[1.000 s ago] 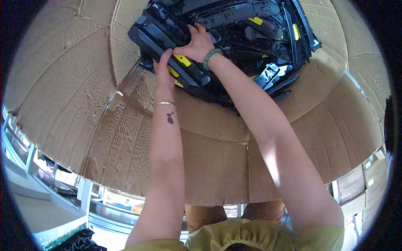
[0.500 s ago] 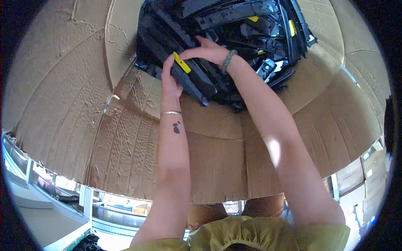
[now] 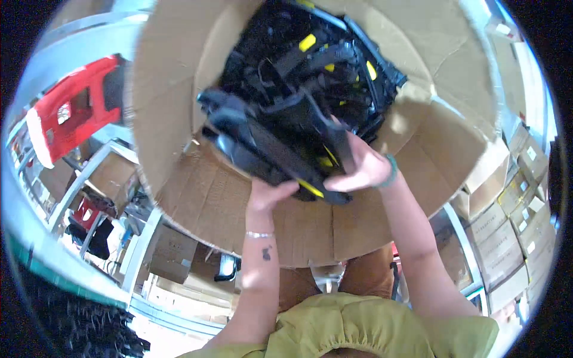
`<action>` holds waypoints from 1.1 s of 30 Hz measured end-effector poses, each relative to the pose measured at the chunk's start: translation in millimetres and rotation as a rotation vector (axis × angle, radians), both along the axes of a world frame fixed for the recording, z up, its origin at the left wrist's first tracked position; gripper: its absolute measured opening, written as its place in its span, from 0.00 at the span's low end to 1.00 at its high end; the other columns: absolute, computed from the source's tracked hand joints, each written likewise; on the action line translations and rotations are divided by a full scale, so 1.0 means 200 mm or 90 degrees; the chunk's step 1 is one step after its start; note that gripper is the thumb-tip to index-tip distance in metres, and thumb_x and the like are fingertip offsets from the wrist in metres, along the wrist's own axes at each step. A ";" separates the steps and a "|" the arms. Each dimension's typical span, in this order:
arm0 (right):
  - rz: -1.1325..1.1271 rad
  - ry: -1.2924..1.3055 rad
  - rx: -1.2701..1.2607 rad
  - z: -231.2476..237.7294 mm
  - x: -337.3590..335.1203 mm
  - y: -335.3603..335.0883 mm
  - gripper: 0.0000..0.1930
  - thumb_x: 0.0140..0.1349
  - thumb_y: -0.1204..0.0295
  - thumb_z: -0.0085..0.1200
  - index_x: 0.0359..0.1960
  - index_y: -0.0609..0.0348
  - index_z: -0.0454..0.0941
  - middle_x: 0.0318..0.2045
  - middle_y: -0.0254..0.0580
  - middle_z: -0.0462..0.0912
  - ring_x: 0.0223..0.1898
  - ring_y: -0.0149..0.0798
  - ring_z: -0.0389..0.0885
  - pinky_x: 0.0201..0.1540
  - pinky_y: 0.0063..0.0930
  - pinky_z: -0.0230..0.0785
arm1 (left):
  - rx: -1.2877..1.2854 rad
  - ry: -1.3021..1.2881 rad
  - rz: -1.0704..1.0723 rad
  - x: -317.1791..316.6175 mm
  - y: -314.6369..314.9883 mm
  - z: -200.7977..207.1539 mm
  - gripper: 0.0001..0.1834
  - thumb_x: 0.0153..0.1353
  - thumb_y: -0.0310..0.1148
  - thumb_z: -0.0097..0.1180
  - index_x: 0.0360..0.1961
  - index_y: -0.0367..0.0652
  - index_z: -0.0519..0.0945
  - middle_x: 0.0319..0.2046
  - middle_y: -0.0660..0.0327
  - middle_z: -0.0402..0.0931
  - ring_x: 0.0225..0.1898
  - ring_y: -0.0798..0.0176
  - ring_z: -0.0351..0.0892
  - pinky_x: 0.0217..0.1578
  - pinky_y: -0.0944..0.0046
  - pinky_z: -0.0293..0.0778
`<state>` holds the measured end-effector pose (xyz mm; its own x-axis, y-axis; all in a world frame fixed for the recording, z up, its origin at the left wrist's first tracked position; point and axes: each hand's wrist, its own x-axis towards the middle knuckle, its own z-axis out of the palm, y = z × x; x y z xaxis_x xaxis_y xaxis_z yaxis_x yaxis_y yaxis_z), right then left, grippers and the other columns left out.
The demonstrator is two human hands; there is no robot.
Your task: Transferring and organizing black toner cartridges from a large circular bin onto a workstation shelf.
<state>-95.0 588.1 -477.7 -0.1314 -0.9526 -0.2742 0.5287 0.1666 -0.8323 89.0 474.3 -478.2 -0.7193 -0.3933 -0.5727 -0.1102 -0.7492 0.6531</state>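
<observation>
Between my hands is a bundle of long black plastic parts with yellow pieces (image 3: 268, 140), lifted toward me and blurred by motion. My left hand (image 3: 267, 194) grips its near left end, the thumb lying over the edge beside a yellow strip. On the right side my right hand (image 3: 361, 167) is closed round the same bundle, thumb underneath and fingers partly hidden behind it. Beyond lies a heap of similar black parts with yellow tabs (image 3: 307, 43), inside a large cardboard box (image 3: 197, 185). The exact kind of the parts cannot be made out.
The box wall stands between my body and the heap. At the left are a red plastic stool (image 3: 74, 110) and metal frames. Stacked cartons (image 3: 498, 238) stand at the right. A dark bristly pile (image 3: 89, 328) is at the lower left.
Both hands have taken hold of several black parts, raised them off the heap and drawn them toward me. My view has pulled back, showing more around the box.
</observation>
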 end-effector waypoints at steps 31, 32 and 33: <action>0.467 -0.035 -0.107 2.83 1.28 -1.61 0.18 0.49 0.70 0.57 0.41 0.60 0.66 0.33 0.39 0.76 0.35 0.31 0.78 0.38 0.26 0.74 | -0.159 0.044 0.423 1.33 -0.90 2.91 0.13 0.49 0.34 0.60 0.34 0.38 0.77 0.30 0.58 0.79 0.29 0.63 0.80 0.34 0.64 0.78; 0.485 -0.046 -0.095 2.84 1.37 -1.69 0.13 0.50 0.70 0.55 0.36 0.60 0.71 0.31 0.38 0.78 0.32 0.32 0.79 0.37 0.26 0.74 | -0.144 0.001 0.415 1.42 -0.98 2.93 0.15 0.48 0.35 0.60 0.35 0.37 0.77 0.30 0.58 0.79 0.28 0.63 0.80 0.34 0.65 0.78; 0.498 -0.062 -0.084 2.81 1.46 -1.77 0.10 0.52 0.69 0.53 0.34 0.61 0.75 0.29 0.39 0.80 0.28 0.33 0.80 0.33 0.24 0.76 | -0.157 -0.047 0.412 1.50 -1.04 2.94 0.16 0.47 0.37 0.61 0.35 0.38 0.78 0.29 0.58 0.80 0.27 0.63 0.80 0.33 0.65 0.78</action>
<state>197.9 233.8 84.6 0.6067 -0.7844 -0.1290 0.3708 0.4229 -0.8269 389.6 266.8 110.1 -0.2592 -0.8542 -0.4507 0.2572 -0.5109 0.8203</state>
